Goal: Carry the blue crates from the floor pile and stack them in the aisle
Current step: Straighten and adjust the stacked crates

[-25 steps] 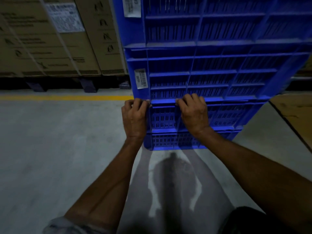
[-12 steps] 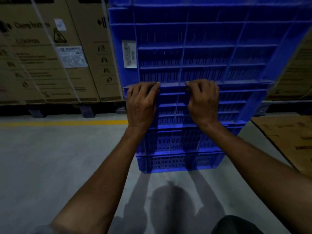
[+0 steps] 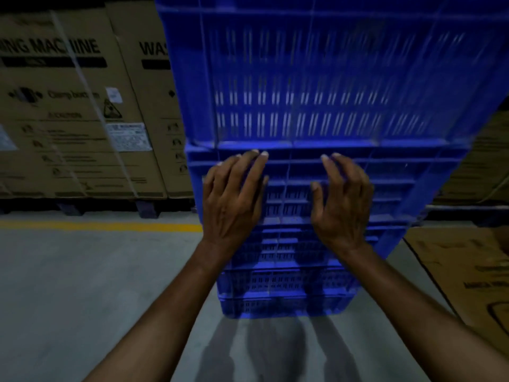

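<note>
Crates [image 3: 316, 86], blue and slotted, stand nested in one tall stack straight ahead of you. The base is on the floor [image 3: 82, 285] and the top runs out of view.

Your left hand [image 3: 234, 199] and right hand [image 3: 344, 205] are both raised in front of the near face of the stack, side by side with a gap between them. Neither holds anything. The fingers [image 3: 256, 166] of your left hand are spread and nearly straight, with the tips up at the rim just under the large upper crate. The fingers of your right hand are loosely bent, with the thumb out toward the left hand. The picture is blurred, so you cannot tell whether any fingertip touches the plastic.

Behind the stack on your left stands a row of brown cartons [image 3: 68, 119], one printed with the word MACHINE, with a pale strap running slantwise down its front. A yellow line [image 3: 96, 226] crosses the floor in front of the cartons and ends at the left edge of the stack. On your right, cardboard [image 3: 468, 271] lies flat on the floor near the stack. Your shadow [image 3: 275, 348] falls on the floor at the foot of the stack, between your forearms.
</note>
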{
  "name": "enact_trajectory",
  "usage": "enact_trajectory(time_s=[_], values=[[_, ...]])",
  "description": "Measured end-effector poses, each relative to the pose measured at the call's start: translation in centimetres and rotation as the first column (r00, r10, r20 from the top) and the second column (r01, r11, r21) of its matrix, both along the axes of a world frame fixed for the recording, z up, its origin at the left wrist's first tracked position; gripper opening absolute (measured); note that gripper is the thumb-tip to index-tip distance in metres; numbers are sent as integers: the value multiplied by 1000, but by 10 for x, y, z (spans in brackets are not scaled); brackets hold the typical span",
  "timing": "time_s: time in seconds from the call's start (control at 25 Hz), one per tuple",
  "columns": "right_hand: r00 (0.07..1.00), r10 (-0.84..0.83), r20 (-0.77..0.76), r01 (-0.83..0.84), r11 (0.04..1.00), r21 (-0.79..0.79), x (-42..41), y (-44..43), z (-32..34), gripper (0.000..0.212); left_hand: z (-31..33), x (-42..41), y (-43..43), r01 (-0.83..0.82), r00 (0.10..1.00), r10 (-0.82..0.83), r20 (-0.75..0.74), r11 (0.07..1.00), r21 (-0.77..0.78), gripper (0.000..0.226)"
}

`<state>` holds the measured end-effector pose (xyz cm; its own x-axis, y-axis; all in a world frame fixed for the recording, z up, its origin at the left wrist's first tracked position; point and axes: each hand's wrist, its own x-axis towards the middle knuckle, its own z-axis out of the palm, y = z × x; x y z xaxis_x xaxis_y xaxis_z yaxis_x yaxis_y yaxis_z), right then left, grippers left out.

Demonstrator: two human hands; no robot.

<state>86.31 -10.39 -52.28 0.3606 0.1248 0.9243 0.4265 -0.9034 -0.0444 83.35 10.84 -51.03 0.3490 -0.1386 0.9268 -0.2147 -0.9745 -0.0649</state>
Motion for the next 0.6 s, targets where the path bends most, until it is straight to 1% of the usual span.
enact_trajectory(time_s=[0.08,0.12,0.2,0.28,0.36,0.4,0.44,0.48,0.52,0.56,0.6], values=[[996,-79,-51,80,997,9,8,-4,29,44,29,4,-3,-38,996,40,-76,999,26,44],[993,-84,-76,85,996,-1,8,-9,35,45,35,2,-4,-55,992,58,-113,998,34,44],[986,-79,-143,70,995,-69,4,-20,43,45,44,-3,-1,-76,977,82,-195,996,37,43],[966,-131,-223,95,981,-167,-6,-24,59,43,61,-10,-3,-67,947,76,-312,997,40,35],[930,-151,-334,63,964,-259,-21,-20,95,39,94,-21,-8,-42,906,58,-418,998,47,24],[914,-133,-384,29,964,-264,-29,-20,123,38,117,-28,-11,-13,901,38,-433,998,61,26],[907,-111,-407,8,969,-247,-37,-20,151,34,140,-34,-12,17,909,17,-416,997,77,29],[916,-91,-390,6,977,-215,-42,-21,178,32,164,-38,-13,23,926,6,-377,997,72,33],[928,-93,-362,23,981,-194,-43,-24,207,33,192,-37,-13,3,938,11,-347,999,40,38],[930,-116,-349,52,981,-187,-41,-26,234,39,219,-33,-13,-47,935,38,-354,999,-18,44],[918,-141,-372,68,977,-203,-34,-28,260,46,247,-25,-13,-126,909,80,-409,988,-87,48]])
